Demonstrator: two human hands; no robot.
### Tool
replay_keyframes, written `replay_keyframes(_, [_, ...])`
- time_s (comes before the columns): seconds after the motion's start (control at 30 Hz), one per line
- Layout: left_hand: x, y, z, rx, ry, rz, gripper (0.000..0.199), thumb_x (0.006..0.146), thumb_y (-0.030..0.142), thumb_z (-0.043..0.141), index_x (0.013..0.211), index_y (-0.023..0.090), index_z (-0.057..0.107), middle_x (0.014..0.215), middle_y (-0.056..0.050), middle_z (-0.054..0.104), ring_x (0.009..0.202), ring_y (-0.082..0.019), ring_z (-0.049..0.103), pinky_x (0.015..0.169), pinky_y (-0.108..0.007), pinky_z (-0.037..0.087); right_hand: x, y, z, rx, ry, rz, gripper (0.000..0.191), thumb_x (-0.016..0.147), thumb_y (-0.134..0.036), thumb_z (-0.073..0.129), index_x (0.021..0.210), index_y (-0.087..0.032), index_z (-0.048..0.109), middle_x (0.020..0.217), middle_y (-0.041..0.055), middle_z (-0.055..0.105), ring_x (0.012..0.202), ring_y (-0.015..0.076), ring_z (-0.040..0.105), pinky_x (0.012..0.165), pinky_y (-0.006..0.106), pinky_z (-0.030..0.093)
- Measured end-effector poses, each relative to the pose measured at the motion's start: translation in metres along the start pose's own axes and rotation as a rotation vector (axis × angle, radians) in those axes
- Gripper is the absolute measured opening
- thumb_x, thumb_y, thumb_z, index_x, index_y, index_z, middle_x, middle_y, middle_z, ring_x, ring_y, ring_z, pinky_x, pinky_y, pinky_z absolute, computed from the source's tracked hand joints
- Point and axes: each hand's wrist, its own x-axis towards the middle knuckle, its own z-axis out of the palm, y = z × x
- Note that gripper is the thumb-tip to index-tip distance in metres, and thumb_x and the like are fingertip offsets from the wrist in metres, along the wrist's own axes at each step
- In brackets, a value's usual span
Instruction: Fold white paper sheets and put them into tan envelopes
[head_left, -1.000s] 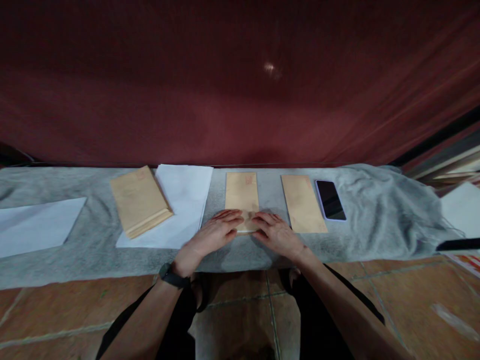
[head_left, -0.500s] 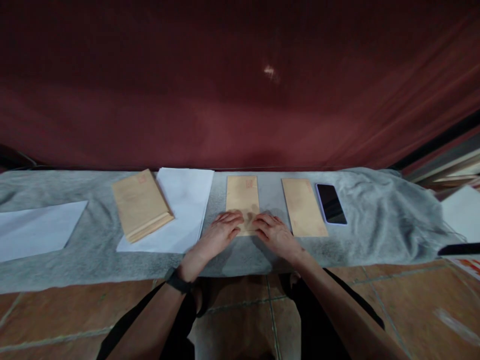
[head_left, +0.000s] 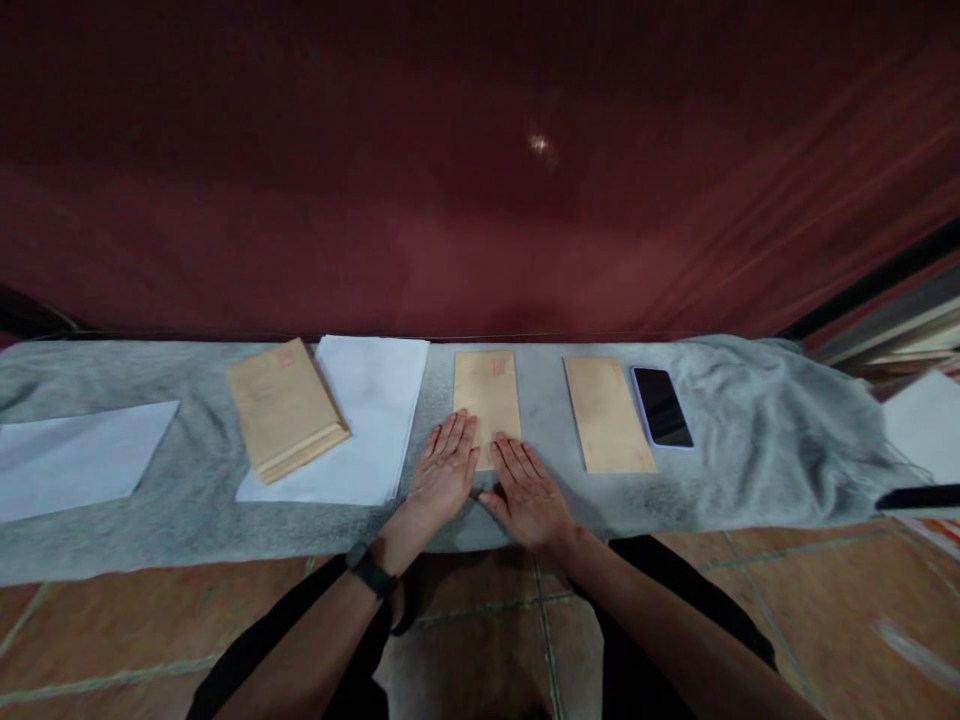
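Observation:
A brown paper envelope (head_left: 487, 385) with a small red print near its top right lies upright before me on the grey cloth. My left hand (head_left: 445, 465) rests flat over its lower left edge, fingers stretched out and pointing away from me. Over the lower right corner lies my right hand (head_left: 525, 490), also flat, its thumb apart from the fingers. The hands cover the envelope's bottom corners. To the right is a second brown envelope (head_left: 609, 415), touched by neither hand.
A stack of brown envelopes (head_left: 285, 405) sits partly on white paper sheets (head_left: 379, 400) to the left. More white paper (head_left: 82, 455) lies at the far left. A phone (head_left: 663, 408) is right of the second envelope. A dark red surface (head_left: 480, 250) rises behind the grey cloth (head_left: 765, 440).
My fingers were bent, with fingertips at the envelope's lower part; now both hands lie flat with fingers extended. The right hand has come nearer to me. The envelope has stayed in place.

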Motion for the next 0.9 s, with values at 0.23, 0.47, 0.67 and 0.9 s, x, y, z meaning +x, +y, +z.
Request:
replay_keyframes(0.23, [0.02,-0.003,-0.002,0.015,-0.011,0.095,0.055,0.105,0.033,0.028,0.157,0.016,0.037,0.165,-0.01,0.035,0.156,-0.021,0.026,0.129,-0.047,0.02,0.003,0.001,0.0,-0.025,0.014,0.005,0.072,0.105,-0.051,0.041,0.16,-0.007,0.029,0.166,0.0156,0.032,0.156,0.026,0.026,0.128,0.046,0.024])
replay_keyframes(0.47, [0.066,0.001,0.007,0.035,-0.037,0.125,0.057,0.106,0.033,0.023,0.159,0.013,0.032,0.168,-0.01,0.029,0.157,-0.021,0.022,0.129,-0.045,0.017,0.003,-0.002,0.005,-0.01,0.074,0.019,0.068,0.104,-0.051,0.043,0.154,-0.004,0.04,0.161,0.0167,0.04,0.153,0.0272,0.033,0.128,0.046,0.025])
replay_keyframes(0.67, [0.134,0.003,0.01,0.03,-0.084,0.159,0.06,0.105,0.036,0.024,0.159,0.011,0.031,0.168,-0.011,0.029,0.157,-0.021,0.021,0.129,-0.044,0.015,0.009,-0.005,-0.005,0.047,0.028,0.05,0.072,0.104,-0.056,0.043,0.154,-0.004,0.041,0.159,0.0185,0.044,0.15,0.0282,0.038,0.125,0.045,0.03])
replay_keyframes(0.9, [0.162,-0.003,0.013,0.002,-0.136,0.191,0.064,0.105,0.046,0.023,0.161,0.017,0.03,0.168,-0.007,0.029,0.157,-0.02,0.022,0.129,-0.04,0.015,0.01,-0.005,-0.009,0.059,0.039,0.035,0.072,0.104,-0.055,0.041,0.155,-0.004,0.039,0.16,0.0187,0.043,0.151,0.0273,0.036,0.125,0.045,0.029])
